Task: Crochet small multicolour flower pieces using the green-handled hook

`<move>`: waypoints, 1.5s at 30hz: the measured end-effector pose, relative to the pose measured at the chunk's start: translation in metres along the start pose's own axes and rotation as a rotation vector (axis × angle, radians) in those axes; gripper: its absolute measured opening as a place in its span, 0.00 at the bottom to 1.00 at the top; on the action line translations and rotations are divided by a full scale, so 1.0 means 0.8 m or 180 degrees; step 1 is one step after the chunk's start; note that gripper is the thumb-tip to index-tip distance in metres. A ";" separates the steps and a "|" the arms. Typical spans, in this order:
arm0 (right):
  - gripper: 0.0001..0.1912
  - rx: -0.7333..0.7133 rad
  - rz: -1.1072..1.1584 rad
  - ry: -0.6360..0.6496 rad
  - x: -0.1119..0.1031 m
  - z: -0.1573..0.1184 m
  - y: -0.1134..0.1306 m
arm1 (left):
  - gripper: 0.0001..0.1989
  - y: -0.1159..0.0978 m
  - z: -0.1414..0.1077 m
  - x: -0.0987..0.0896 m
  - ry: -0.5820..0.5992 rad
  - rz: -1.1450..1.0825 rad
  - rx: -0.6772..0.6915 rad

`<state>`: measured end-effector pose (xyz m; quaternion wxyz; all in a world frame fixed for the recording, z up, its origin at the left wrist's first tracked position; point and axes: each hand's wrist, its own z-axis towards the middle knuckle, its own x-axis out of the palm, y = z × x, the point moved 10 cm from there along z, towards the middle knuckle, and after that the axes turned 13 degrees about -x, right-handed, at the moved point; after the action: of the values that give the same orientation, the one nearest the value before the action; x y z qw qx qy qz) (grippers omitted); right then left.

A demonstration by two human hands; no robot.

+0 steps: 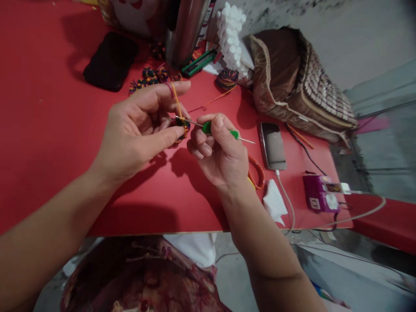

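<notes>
My left hand [139, 121] pinches a small dark multicoloured crochet piece [185, 128] between thumb and fingers. Orange yarn [176, 100] loops over its raised index finger and runs down to the piece. In my right hand [221, 147] is a crochet hook [206, 127] with a green handle, its thin metal shaft pointing left. The hook's tip meets the yarn at the top of the piece. Behind my hands, a ball of multicoloured yarn [226, 79] trails a strand across the red table [139, 208]. My left fingers hide part of the crochet piece.
Finished-looking multicoloured yarn pieces [152, 77] lie behind my left hand, near a black phone-like object [111, 60] and a metal flask [186, 32]. Orange-handled scissors [256, 172], a charging phone [273, 145], white tissue [274, 202], a purple power box [320, 193] and a brown bag [279, 65] are rightward.
</notes>
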<state>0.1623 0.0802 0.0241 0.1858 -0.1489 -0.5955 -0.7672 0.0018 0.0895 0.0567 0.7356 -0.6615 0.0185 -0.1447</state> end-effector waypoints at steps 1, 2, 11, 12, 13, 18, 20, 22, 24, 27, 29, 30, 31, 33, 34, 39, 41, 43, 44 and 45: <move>0.24 0.0039 0.0011 -0.0024 0.000 0.000 -0.001 | 0.23 0.001 0.000 0.000 -0.0015 0.0019 -0.0045; 0.24 0.0087 0.0015 -0.0043 0.000 -0.001 -0.003 | 0.23 0.001 0.001 0.000 -0.0017 0.0038 -0.0057; 0.23 0.0055 0.0211 -0.0331 0.009 -0.008 -0.010 | 0.27 0.004 -0.001 -0.001 -0.0194 0.0049 -0.0125; 0.23 0.0101 0.0220 -0.0341 0.010 -0.008 -0.012 | 0.27 0.005 -0.002 -0.002 -0.0236 0.0071 -0.0158; 0.24 0.0139 0.0233 -0.0348 0.011 -0.009 -0.013 | 0.26 0.006 -0.003 -0.003 -0.0276 0.0079 -0.0166; 0.21 0.0291 0.0305 -0.0344 0.004 -0.007 -0.018 | 0.24 0.012 -0.004 -0.001 -0.0195 -0.0078 -0.0166; 0.21 0.0314 0.0319 -0.0279 0.002 -0.006 -0.021 | 0.22 0.016 -0.002 0.000 -0.0125 -0.0213 -0.0144; 0.20 0.0302 0.0379 -0.0210 0.002 -0.006 -0.024 | 0.21 0.018 0.000 0.000 -0.0074 -0.0329 -0.0113; 0.20 0.0301 0.0456 -0.0142 0.004 -0.007 -0.027 | 0.20 0.021 0.002 -0.001 -0.0086 -0.0320 -0.0137; 0.20 0.0392 0.0483 -0.0074 0.008 -0.009 -0.032 | 0.20 0.021 0.003 -0.008 -0.0267 -0.0169 -0.0145; 0.19 0.0458 0.0496 -0.0071 0.009 -0.009 -0.034 | 0.23 0.024 0.004 -0.010 -0.0298 -0.0145 -0.0191; 0.19 0.0473 0.0527 -0.0090 0.009 -0.009 -0.035 | 0.24 0.027 0.005 -0.010 -0.0268 -0.0193 -0.0217; 0.18 0.0466 0.0574 -0.0113 0.009 -0.008 -0.035 | 0.24 0.031 0.006 -0.009 -0.0219 -0.0267 -0.0246; 0.16 0.0402 0.0691 -0.0151 0.008 -0.006 -0.033 | 0.24 0.040 0.009 -0.009 -0.0152 -0.0422 -0.0305; 0.15 0.0368 0.0739 -0.0165 0.008 -0.006 -0.033 | 0.23 0.044 0.009 -0.009 -0.0135 -0.0485 -0.0311; 0.14 0.0297 0.0631 -0.0360 0.004 -0.005 -0.031 | 0.23 0.053 0.009 -0.009 -0.0162 -0.0548 -0.0451; 0.16 0.0236 0.0473 -0.0414 0.002 -0.006 -0.028 | 0.22 0.053 0.006 -0.009 -0.0262 -0.0560 -0.0541; 0.19 0.0133 0.0379 -0.0402 0.003 -0.007 -0.023 | 0.22 0.050 0.003 -0.008 -0.0328 -0.0564 -0.0564; 0.19 0.0070 0.0350 -0.0364 0.004 -0.007 -0.020 | 0.21 0.050 0.002 -0.007 -0.0338 -0.0567 -0.0580; 0.20 0.0003 0.0310 -0.0332 0.005 -0.008 -0.016 | 0.21 0.051 0.002 -0.006 -0.0330 -0.0582 -0.0598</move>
<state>0.1527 0.0763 0.0132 0.1918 -0.2174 -0.5968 -0.7482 0.0052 0.0958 0.0162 0.6541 -0.7331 -0.0664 -0.1743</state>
